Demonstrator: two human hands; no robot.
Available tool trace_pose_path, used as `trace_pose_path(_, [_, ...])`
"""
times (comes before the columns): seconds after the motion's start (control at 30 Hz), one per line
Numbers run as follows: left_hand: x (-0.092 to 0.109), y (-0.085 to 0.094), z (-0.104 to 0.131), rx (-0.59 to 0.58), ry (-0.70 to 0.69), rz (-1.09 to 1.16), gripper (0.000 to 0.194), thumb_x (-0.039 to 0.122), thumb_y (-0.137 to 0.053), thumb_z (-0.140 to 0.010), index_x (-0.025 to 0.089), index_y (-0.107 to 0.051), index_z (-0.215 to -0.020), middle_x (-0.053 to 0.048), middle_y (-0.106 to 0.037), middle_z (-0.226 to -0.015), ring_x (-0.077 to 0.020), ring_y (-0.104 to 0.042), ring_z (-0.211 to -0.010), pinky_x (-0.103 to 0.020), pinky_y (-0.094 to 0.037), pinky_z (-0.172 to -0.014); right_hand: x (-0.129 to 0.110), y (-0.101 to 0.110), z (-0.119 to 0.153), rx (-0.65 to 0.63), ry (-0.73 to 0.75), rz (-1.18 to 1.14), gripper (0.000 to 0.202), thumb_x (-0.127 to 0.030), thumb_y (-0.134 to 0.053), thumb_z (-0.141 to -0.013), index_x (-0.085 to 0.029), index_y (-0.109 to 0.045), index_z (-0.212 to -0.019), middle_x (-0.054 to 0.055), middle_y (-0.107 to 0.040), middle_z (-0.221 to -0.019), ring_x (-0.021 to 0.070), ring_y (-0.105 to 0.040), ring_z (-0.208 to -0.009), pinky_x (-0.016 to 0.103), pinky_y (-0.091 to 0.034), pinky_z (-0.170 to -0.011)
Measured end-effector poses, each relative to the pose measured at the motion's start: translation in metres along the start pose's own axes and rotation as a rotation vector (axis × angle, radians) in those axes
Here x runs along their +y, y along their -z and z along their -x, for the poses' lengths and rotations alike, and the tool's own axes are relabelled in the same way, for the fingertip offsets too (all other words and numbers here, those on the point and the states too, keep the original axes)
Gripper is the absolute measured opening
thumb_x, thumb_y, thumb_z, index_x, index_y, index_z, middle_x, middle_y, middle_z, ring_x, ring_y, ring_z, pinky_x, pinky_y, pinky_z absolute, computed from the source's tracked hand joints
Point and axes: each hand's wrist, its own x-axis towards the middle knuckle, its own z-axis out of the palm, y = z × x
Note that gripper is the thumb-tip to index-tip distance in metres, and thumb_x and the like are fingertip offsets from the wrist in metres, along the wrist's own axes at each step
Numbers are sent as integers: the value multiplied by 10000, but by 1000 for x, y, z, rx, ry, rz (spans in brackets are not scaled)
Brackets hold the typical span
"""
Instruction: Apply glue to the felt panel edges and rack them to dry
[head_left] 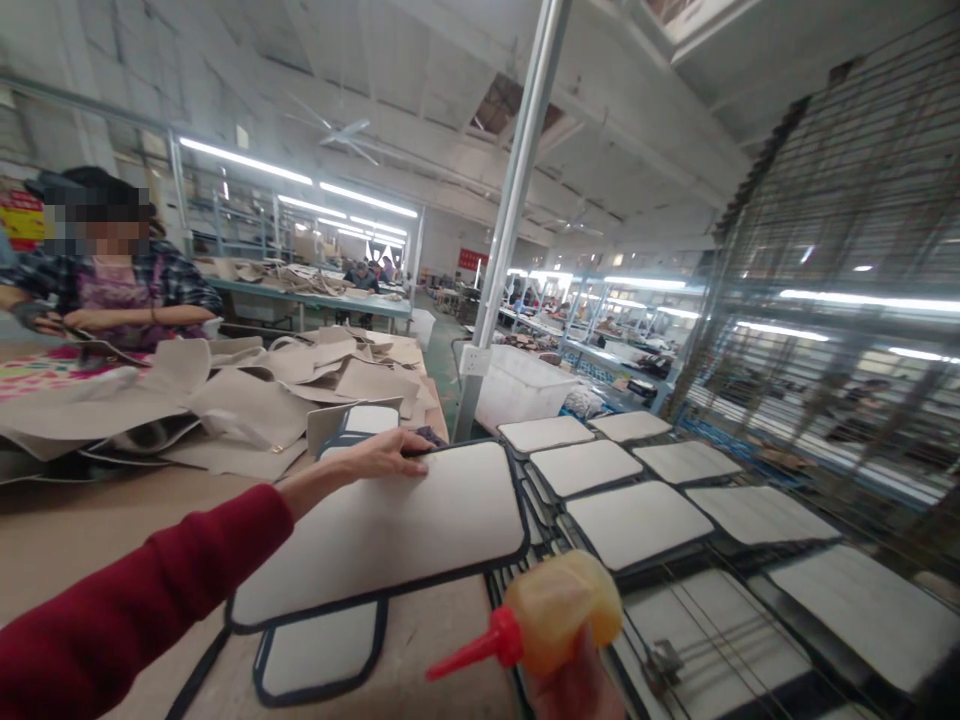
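My left hand (pixel 386 455), in a red sleeve, grips the far edge of a large off-white panel (pixel 397 530) with dark edging. The thumb rests on its pale face and the other fingers go over the rim. The panel is tilted above the table, over a smaller dark-edged piece (pixel 322 650). At the lower middle, my right hand (pixel 574 690) is wrapped round a squeeze bottle (pixel 566 610) of yellowish liquid. Its red nozzle points left and slightly down. The bottle partly covers the rack behind it.
To the right, several pale panels (pixel 637 525) lie in rows on a wire rack (pixel 664 660). Beige cut pieces (pixel 255 400) are heaped on the table at left, where a co-worker (pixel 120 270) sits. A metal post (pixel 502 220) and a white bin (pixel 525 385) stand beyond.
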Motion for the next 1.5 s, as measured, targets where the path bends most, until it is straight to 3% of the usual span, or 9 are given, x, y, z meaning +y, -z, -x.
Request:
trace_pose_path(0.1, [-1,10,17,-54,14,-139,385,161,-760,-517,208,-751,-899,-11,-710,-779,-193,-612,-684,-202,-445,-560,-40,-17,-18,108,214,118,349,-422,-706,-717,-253,-664,-1020,31,-707,-924,182,-647,-914,291,-533,-793])
trace_pose_path(0.23, [8,12,37,-196,56,-124,370,164,-745,-566,197,-746,-935,-23,-707,-797,-194,-614,-697,-212,-457,-593,-82,-51,-46,60,422,231,488,-407,-789,-592,-248,-652,-1033,26,-687,-1004,199,-595,-1023,401,-404,-990])
trace_pose_path(0.4, [17,16,44,-478,40,-110,382,220,-709,-677,175,-702,-1057,8,-688,-827,-135,-588,-715,-168,-435,-650,-97,-68,-58,-69,477,399,576,-386,-831,-493,-284,-652,-1030,33,-654,-1095,247,-570,-1049,515,-356,-1005])
trace_pose_path(0.5, [20,21,46,-569,24,-121,421,244,-688,-717,175,-662,-1132,14,-681,-862,-125,-581,-748,-160,-428,-683,-99,-71,-56,-86,442,448,627,-400,-843,-441,-296,-653,-1029,46,-642,-1118,287,-552,-1070,560,-338,-997])
trace_pose_path(0.63, [22,26,51,-581,42,-127,451,294,-688,-720,184,-651,-1156,1,-684,-902,-150,-586,-791,-176,-434,-699,-100,-74,-54,-87,434,502,645,-432,-838,-425,-282,-657,-1026,60,-643,-1099,330,-516,-1117,596,-316,-996])
trace_pose_path(0.83, [24,29,56,-556,124,-92,483,301,-699,-701,216,-642,-1173,-22,-695,-973,-187,-607,-853,-206,-448,-745,-99,-68,-49,-194,441,532,614,-439,-792,-514,-289,-628,-1087,72,-650,-1087,337,-558,-1060,628,-347,-957])
trace_pose_path(1.07, [33,24,59,-535,190,-55,479,292,-699,-684,189,-658,-1150,-40,-711,-914,-204,-625,-789,-239,-473,-719,-99,-68,-39,-220,411,511,582,-432,-796,-490,-295,-649,-1036,79,-658,-1063,320,-580,-1035,584,-393,-937])
trace_pose_path(1.2, [35,23,60,-564,191,-50,461,287,-674,-707,192,-653,-1157,-34,-711,-911,-199,-630,-781,-227,-473,-706,-101,-68,-32,-246,381,513,595,-425,-784,-513,-294,-632,-1073,92,-664,-1046,310,-622,-948,573,-420,-910])
trace_pose_path(1.5, [34,25,61,-536,180,-17,417,254,-692,-674,185,-691,-1085,-40,-716,-927,-224,-638,-856,-249,-471,-766,-103,-59,-23,-260,376,528,683,-413,-781,-525,-320,-561,-1165,85,-640,-1102,331,-603,-998,534,-462,-879])
